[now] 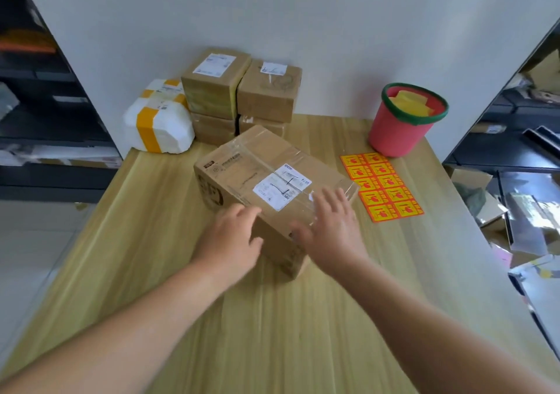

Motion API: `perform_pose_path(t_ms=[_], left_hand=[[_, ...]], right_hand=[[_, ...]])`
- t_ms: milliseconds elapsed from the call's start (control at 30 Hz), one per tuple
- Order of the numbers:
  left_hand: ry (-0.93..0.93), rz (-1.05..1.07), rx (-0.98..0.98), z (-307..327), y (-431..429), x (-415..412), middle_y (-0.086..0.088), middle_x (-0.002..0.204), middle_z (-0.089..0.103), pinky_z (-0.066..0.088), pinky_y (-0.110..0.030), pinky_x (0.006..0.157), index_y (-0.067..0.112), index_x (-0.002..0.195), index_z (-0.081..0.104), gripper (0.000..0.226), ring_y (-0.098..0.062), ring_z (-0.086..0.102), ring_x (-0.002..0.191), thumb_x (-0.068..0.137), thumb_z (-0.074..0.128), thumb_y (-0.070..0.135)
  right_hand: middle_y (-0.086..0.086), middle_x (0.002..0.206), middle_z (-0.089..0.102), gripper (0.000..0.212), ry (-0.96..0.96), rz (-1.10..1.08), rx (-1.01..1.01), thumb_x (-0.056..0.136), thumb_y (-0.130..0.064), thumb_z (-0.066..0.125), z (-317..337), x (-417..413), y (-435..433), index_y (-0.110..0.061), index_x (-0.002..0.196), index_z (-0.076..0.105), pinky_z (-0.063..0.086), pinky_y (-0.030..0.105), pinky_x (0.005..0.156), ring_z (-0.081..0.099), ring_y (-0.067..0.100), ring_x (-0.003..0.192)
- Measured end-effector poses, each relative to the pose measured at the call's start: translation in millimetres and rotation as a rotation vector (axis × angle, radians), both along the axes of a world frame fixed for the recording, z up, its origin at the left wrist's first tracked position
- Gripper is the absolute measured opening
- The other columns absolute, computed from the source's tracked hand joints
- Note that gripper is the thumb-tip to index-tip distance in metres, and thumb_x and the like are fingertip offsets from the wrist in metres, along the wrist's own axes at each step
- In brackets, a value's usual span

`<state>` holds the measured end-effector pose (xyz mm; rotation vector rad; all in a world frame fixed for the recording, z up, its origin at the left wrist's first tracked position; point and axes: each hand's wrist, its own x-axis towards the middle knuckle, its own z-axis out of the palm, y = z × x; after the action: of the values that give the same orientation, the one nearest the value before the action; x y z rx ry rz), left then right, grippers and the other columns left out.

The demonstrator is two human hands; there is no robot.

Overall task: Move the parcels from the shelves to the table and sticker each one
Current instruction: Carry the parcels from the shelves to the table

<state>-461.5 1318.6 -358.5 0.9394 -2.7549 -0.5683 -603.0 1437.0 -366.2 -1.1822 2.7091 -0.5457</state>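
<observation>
1. The brown cardboard box (266,169) lies flat near the middle of the wooden table (272,333), its white shipping labels (281,186) facing up.
2. Its long axis runs diagonally, from far left to near right, skewed to the table's edges; one short end points toward the stacked boxes (239,90) by the wall, the other toward the person.
3. The left hand (233,236) rests against the box's near long side, its fingers loosely bent at the top edge and not clamped round anything.
4. The right hand (330,227) lies over the near-right end with its fingers spread and straight.
5. The sheet of orange-and-yellow stickers (381,186) lies flat just right of the box.
6. A red bucket (403,127) with a green rim stands beyond the sheet; white parcels (157,127) bound in yellow tape sit left of the stack.
</observation>
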Motion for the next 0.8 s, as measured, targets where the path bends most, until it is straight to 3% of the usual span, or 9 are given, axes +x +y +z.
perform_pose_path(t_ms=[67,133,200,433,633,800], left_hand=[[-0.181,-0.083,-0.163,5,-26,-12,-0.001,0.156,0.022,0.022,-0.037,0.114,0.023,0.149,0.021,0.079,-0.024,0.018,0.143,0.085,0.063,0.041],[-0.344,-0.126,-0.239,6,-46,-25,-0.002,0.161,-0.005,0.005,-0.043,0.118,0.024,0.152,0.0,0.098,-0.024,-0.006,0.147,0.082,0.064,0.051],[-0.409,-0.156,-0.262,2,-62,-37,-0.002,0.159,-0.017,-0.005,-0.044,0.118,0.024,0.151,-0.011,0.108,-0.023,-0.016,0.146,0.079,0.062,0.059],[-0.484,-0.307,-0.32,-21,-72,-49,0.001,0.155,-0.029,-0.016,-0.046,0.116,0.022,0.149,-0.019,0.119,-0.019,-0.028,0.142,0.069,0.044,0.084],[-0.444,-0.212,-0.222,-35,-46,-53,-0.003,0.156,-0.026,-0.012,-0.046,0.117,0.022,0.149,-0.02,0.107,-0.024,-0.024,0.144,0.079,0.037,0.078],[-0.489,-0.173,-0.193,-30,-44,-62,-0.003,0.156,-0.027,-0.01,-0.046,0.117,0.021,0.149,-0.02,0.106,-0.024,-0.024,0.144,0.079,0.037,0.078]], right_hand=[[0.004,0.161,0.0,0.096,0.05,0.076,0.105,0.081,-0.07,0.048,-6,11,-5,-0.017,0.152,0.012,-0.004,0.04,0.12,-0.014,0.025,0.147],[0.005,0.161,-0.007,0.106,0.055,0.08,0.191,0.077,-0.073,0.051,-14,9,-5,-0.016,0.152,0.002,-0.007,0.04,0.118,-0.018,0.026,0.146],[0.004,0.16,-0.01,0.108,0.062,0.091,0.22,0.078,-0.069,0.054,-21,1,0,-0.015,0.152,-0.003,-0.009,0.037,0.118,-0.019,0.026,0.145],[-0.005,0.16,-0.011,0.104,0.037,0.333,0.256,0.077,-0.048,0.065,-22,-55,30,-0.022,0.154,0.0,-0.011,0.028,0.115,-0.022,0.015,0.144],[-0.004,0.16,-0.015,0.092,0.066,0.259,0.337,0.08,-0.019,0.053,-22,-88,22,-0.026,0.153,-0.004,0.0,0.038,0.12,-0.021,0.02,0.145],[-0.004,0.16,-0.015,0.096,0.03,0.245,0.287,0.077,-0.017,0.055,-25,-93,14,-0.025,0.153,-0.003,0.005,0.037,0.119,-0.02,0.02,0.145]])
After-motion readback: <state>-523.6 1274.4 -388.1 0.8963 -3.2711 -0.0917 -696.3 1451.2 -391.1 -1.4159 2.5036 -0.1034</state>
